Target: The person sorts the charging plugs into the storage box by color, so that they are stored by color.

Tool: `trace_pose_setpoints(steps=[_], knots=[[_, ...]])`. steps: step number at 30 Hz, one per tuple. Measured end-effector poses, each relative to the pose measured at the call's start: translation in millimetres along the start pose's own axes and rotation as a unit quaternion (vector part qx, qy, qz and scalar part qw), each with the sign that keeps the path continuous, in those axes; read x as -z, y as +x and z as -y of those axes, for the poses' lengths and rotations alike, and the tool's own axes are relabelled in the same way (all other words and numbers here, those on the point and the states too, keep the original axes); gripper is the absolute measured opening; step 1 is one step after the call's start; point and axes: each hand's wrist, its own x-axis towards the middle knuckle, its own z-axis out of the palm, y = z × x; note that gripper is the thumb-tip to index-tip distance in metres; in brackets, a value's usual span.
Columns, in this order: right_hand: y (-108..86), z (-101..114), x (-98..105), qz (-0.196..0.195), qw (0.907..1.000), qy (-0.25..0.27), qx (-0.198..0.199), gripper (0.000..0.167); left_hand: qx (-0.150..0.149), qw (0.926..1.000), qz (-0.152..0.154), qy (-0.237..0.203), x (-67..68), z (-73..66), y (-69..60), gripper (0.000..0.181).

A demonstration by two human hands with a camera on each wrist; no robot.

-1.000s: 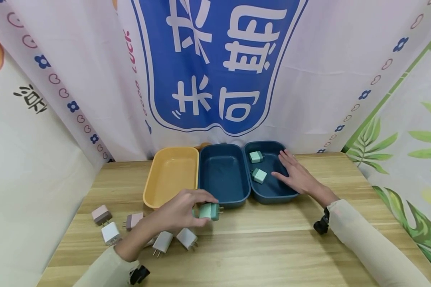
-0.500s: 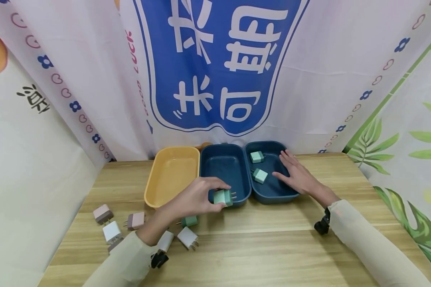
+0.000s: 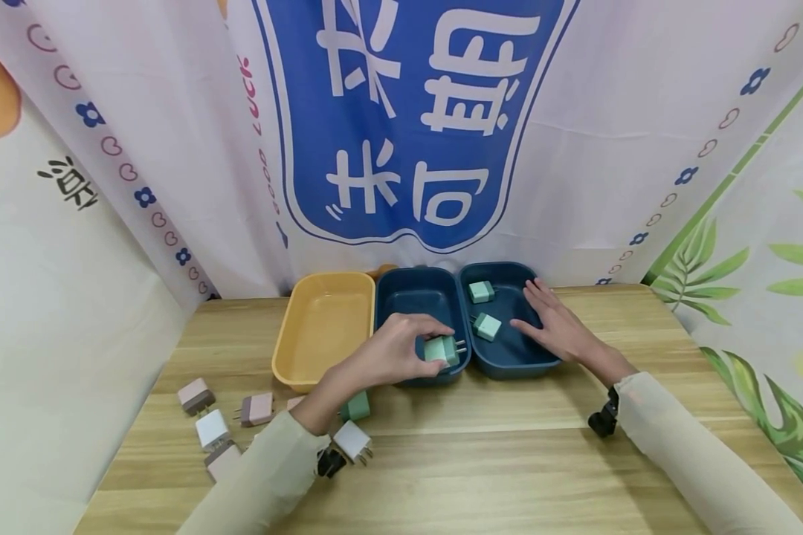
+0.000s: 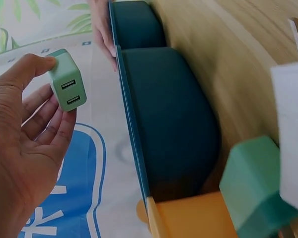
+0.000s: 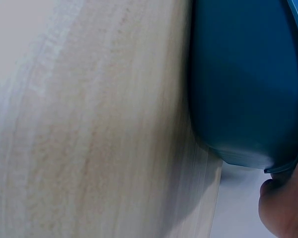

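Note:
My left hand [image 3: 395, 348] pinches a green USB charger plug [image 3: 443, 351] between thumb and fingers, above the front of the middle blue bin [image 3: 415, 290]. Its metal prongs point right. In the left wrist view, two USB ports show on the charger [image 4: 68, 84]. My right hand [image 3: 557, 327] rests over the right rim of the right-hand blue bin [image 3: 517, 351], fingers extended. Inside that bin lie two green chargers, one at the back [image 3: 481, 291] and one nearer the front [image 3: 487, 327]. In the right wrist view only part of the right hand [image 5: 285, 208] shows.
A yellow bin [image 3: 324, 323] adjoins the blue ones on the left. On the wooden table [image 3: 482, 461] lie a green charger [image 3: 356, 406], white chargers [image 3: 352, 441] and pink-and-brown chargers [image 3: 195, 396], some partly hidden by my left arm. A printed curtain [image 3: 569, 186] hangs behind the bins.
My left hand has carried the green charger rightward and away from me, from near the yellow bin's front to over the middle bin. My right hand has stayed put.

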Motion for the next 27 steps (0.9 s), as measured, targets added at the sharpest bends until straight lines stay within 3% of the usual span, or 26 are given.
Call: trace_pose_setpoints(steps=[10, 19, 27], knots=[[0.3, 1, 1, -0.007, 0.9999, 0.005, 0.005, 0.090, -0.001, 0.9997, -0.021, -0.014, -13.8, 4.6, 21.5, 0.044], [-2.4, -1, 1, -0.002, 1.0000, 0.006, 0.000, 0.090, 0.014, 0.9991, -0.021, -0.033, -23.5, 1.2, 44.5, 0.043], [0.2, 0, 0, -0.013, 0.9998, 0.009, 0.012, 0.089, 0.017, 0.9987, -0.026, -0.039, -33.6, 6.2, 59.9, 0.044]])
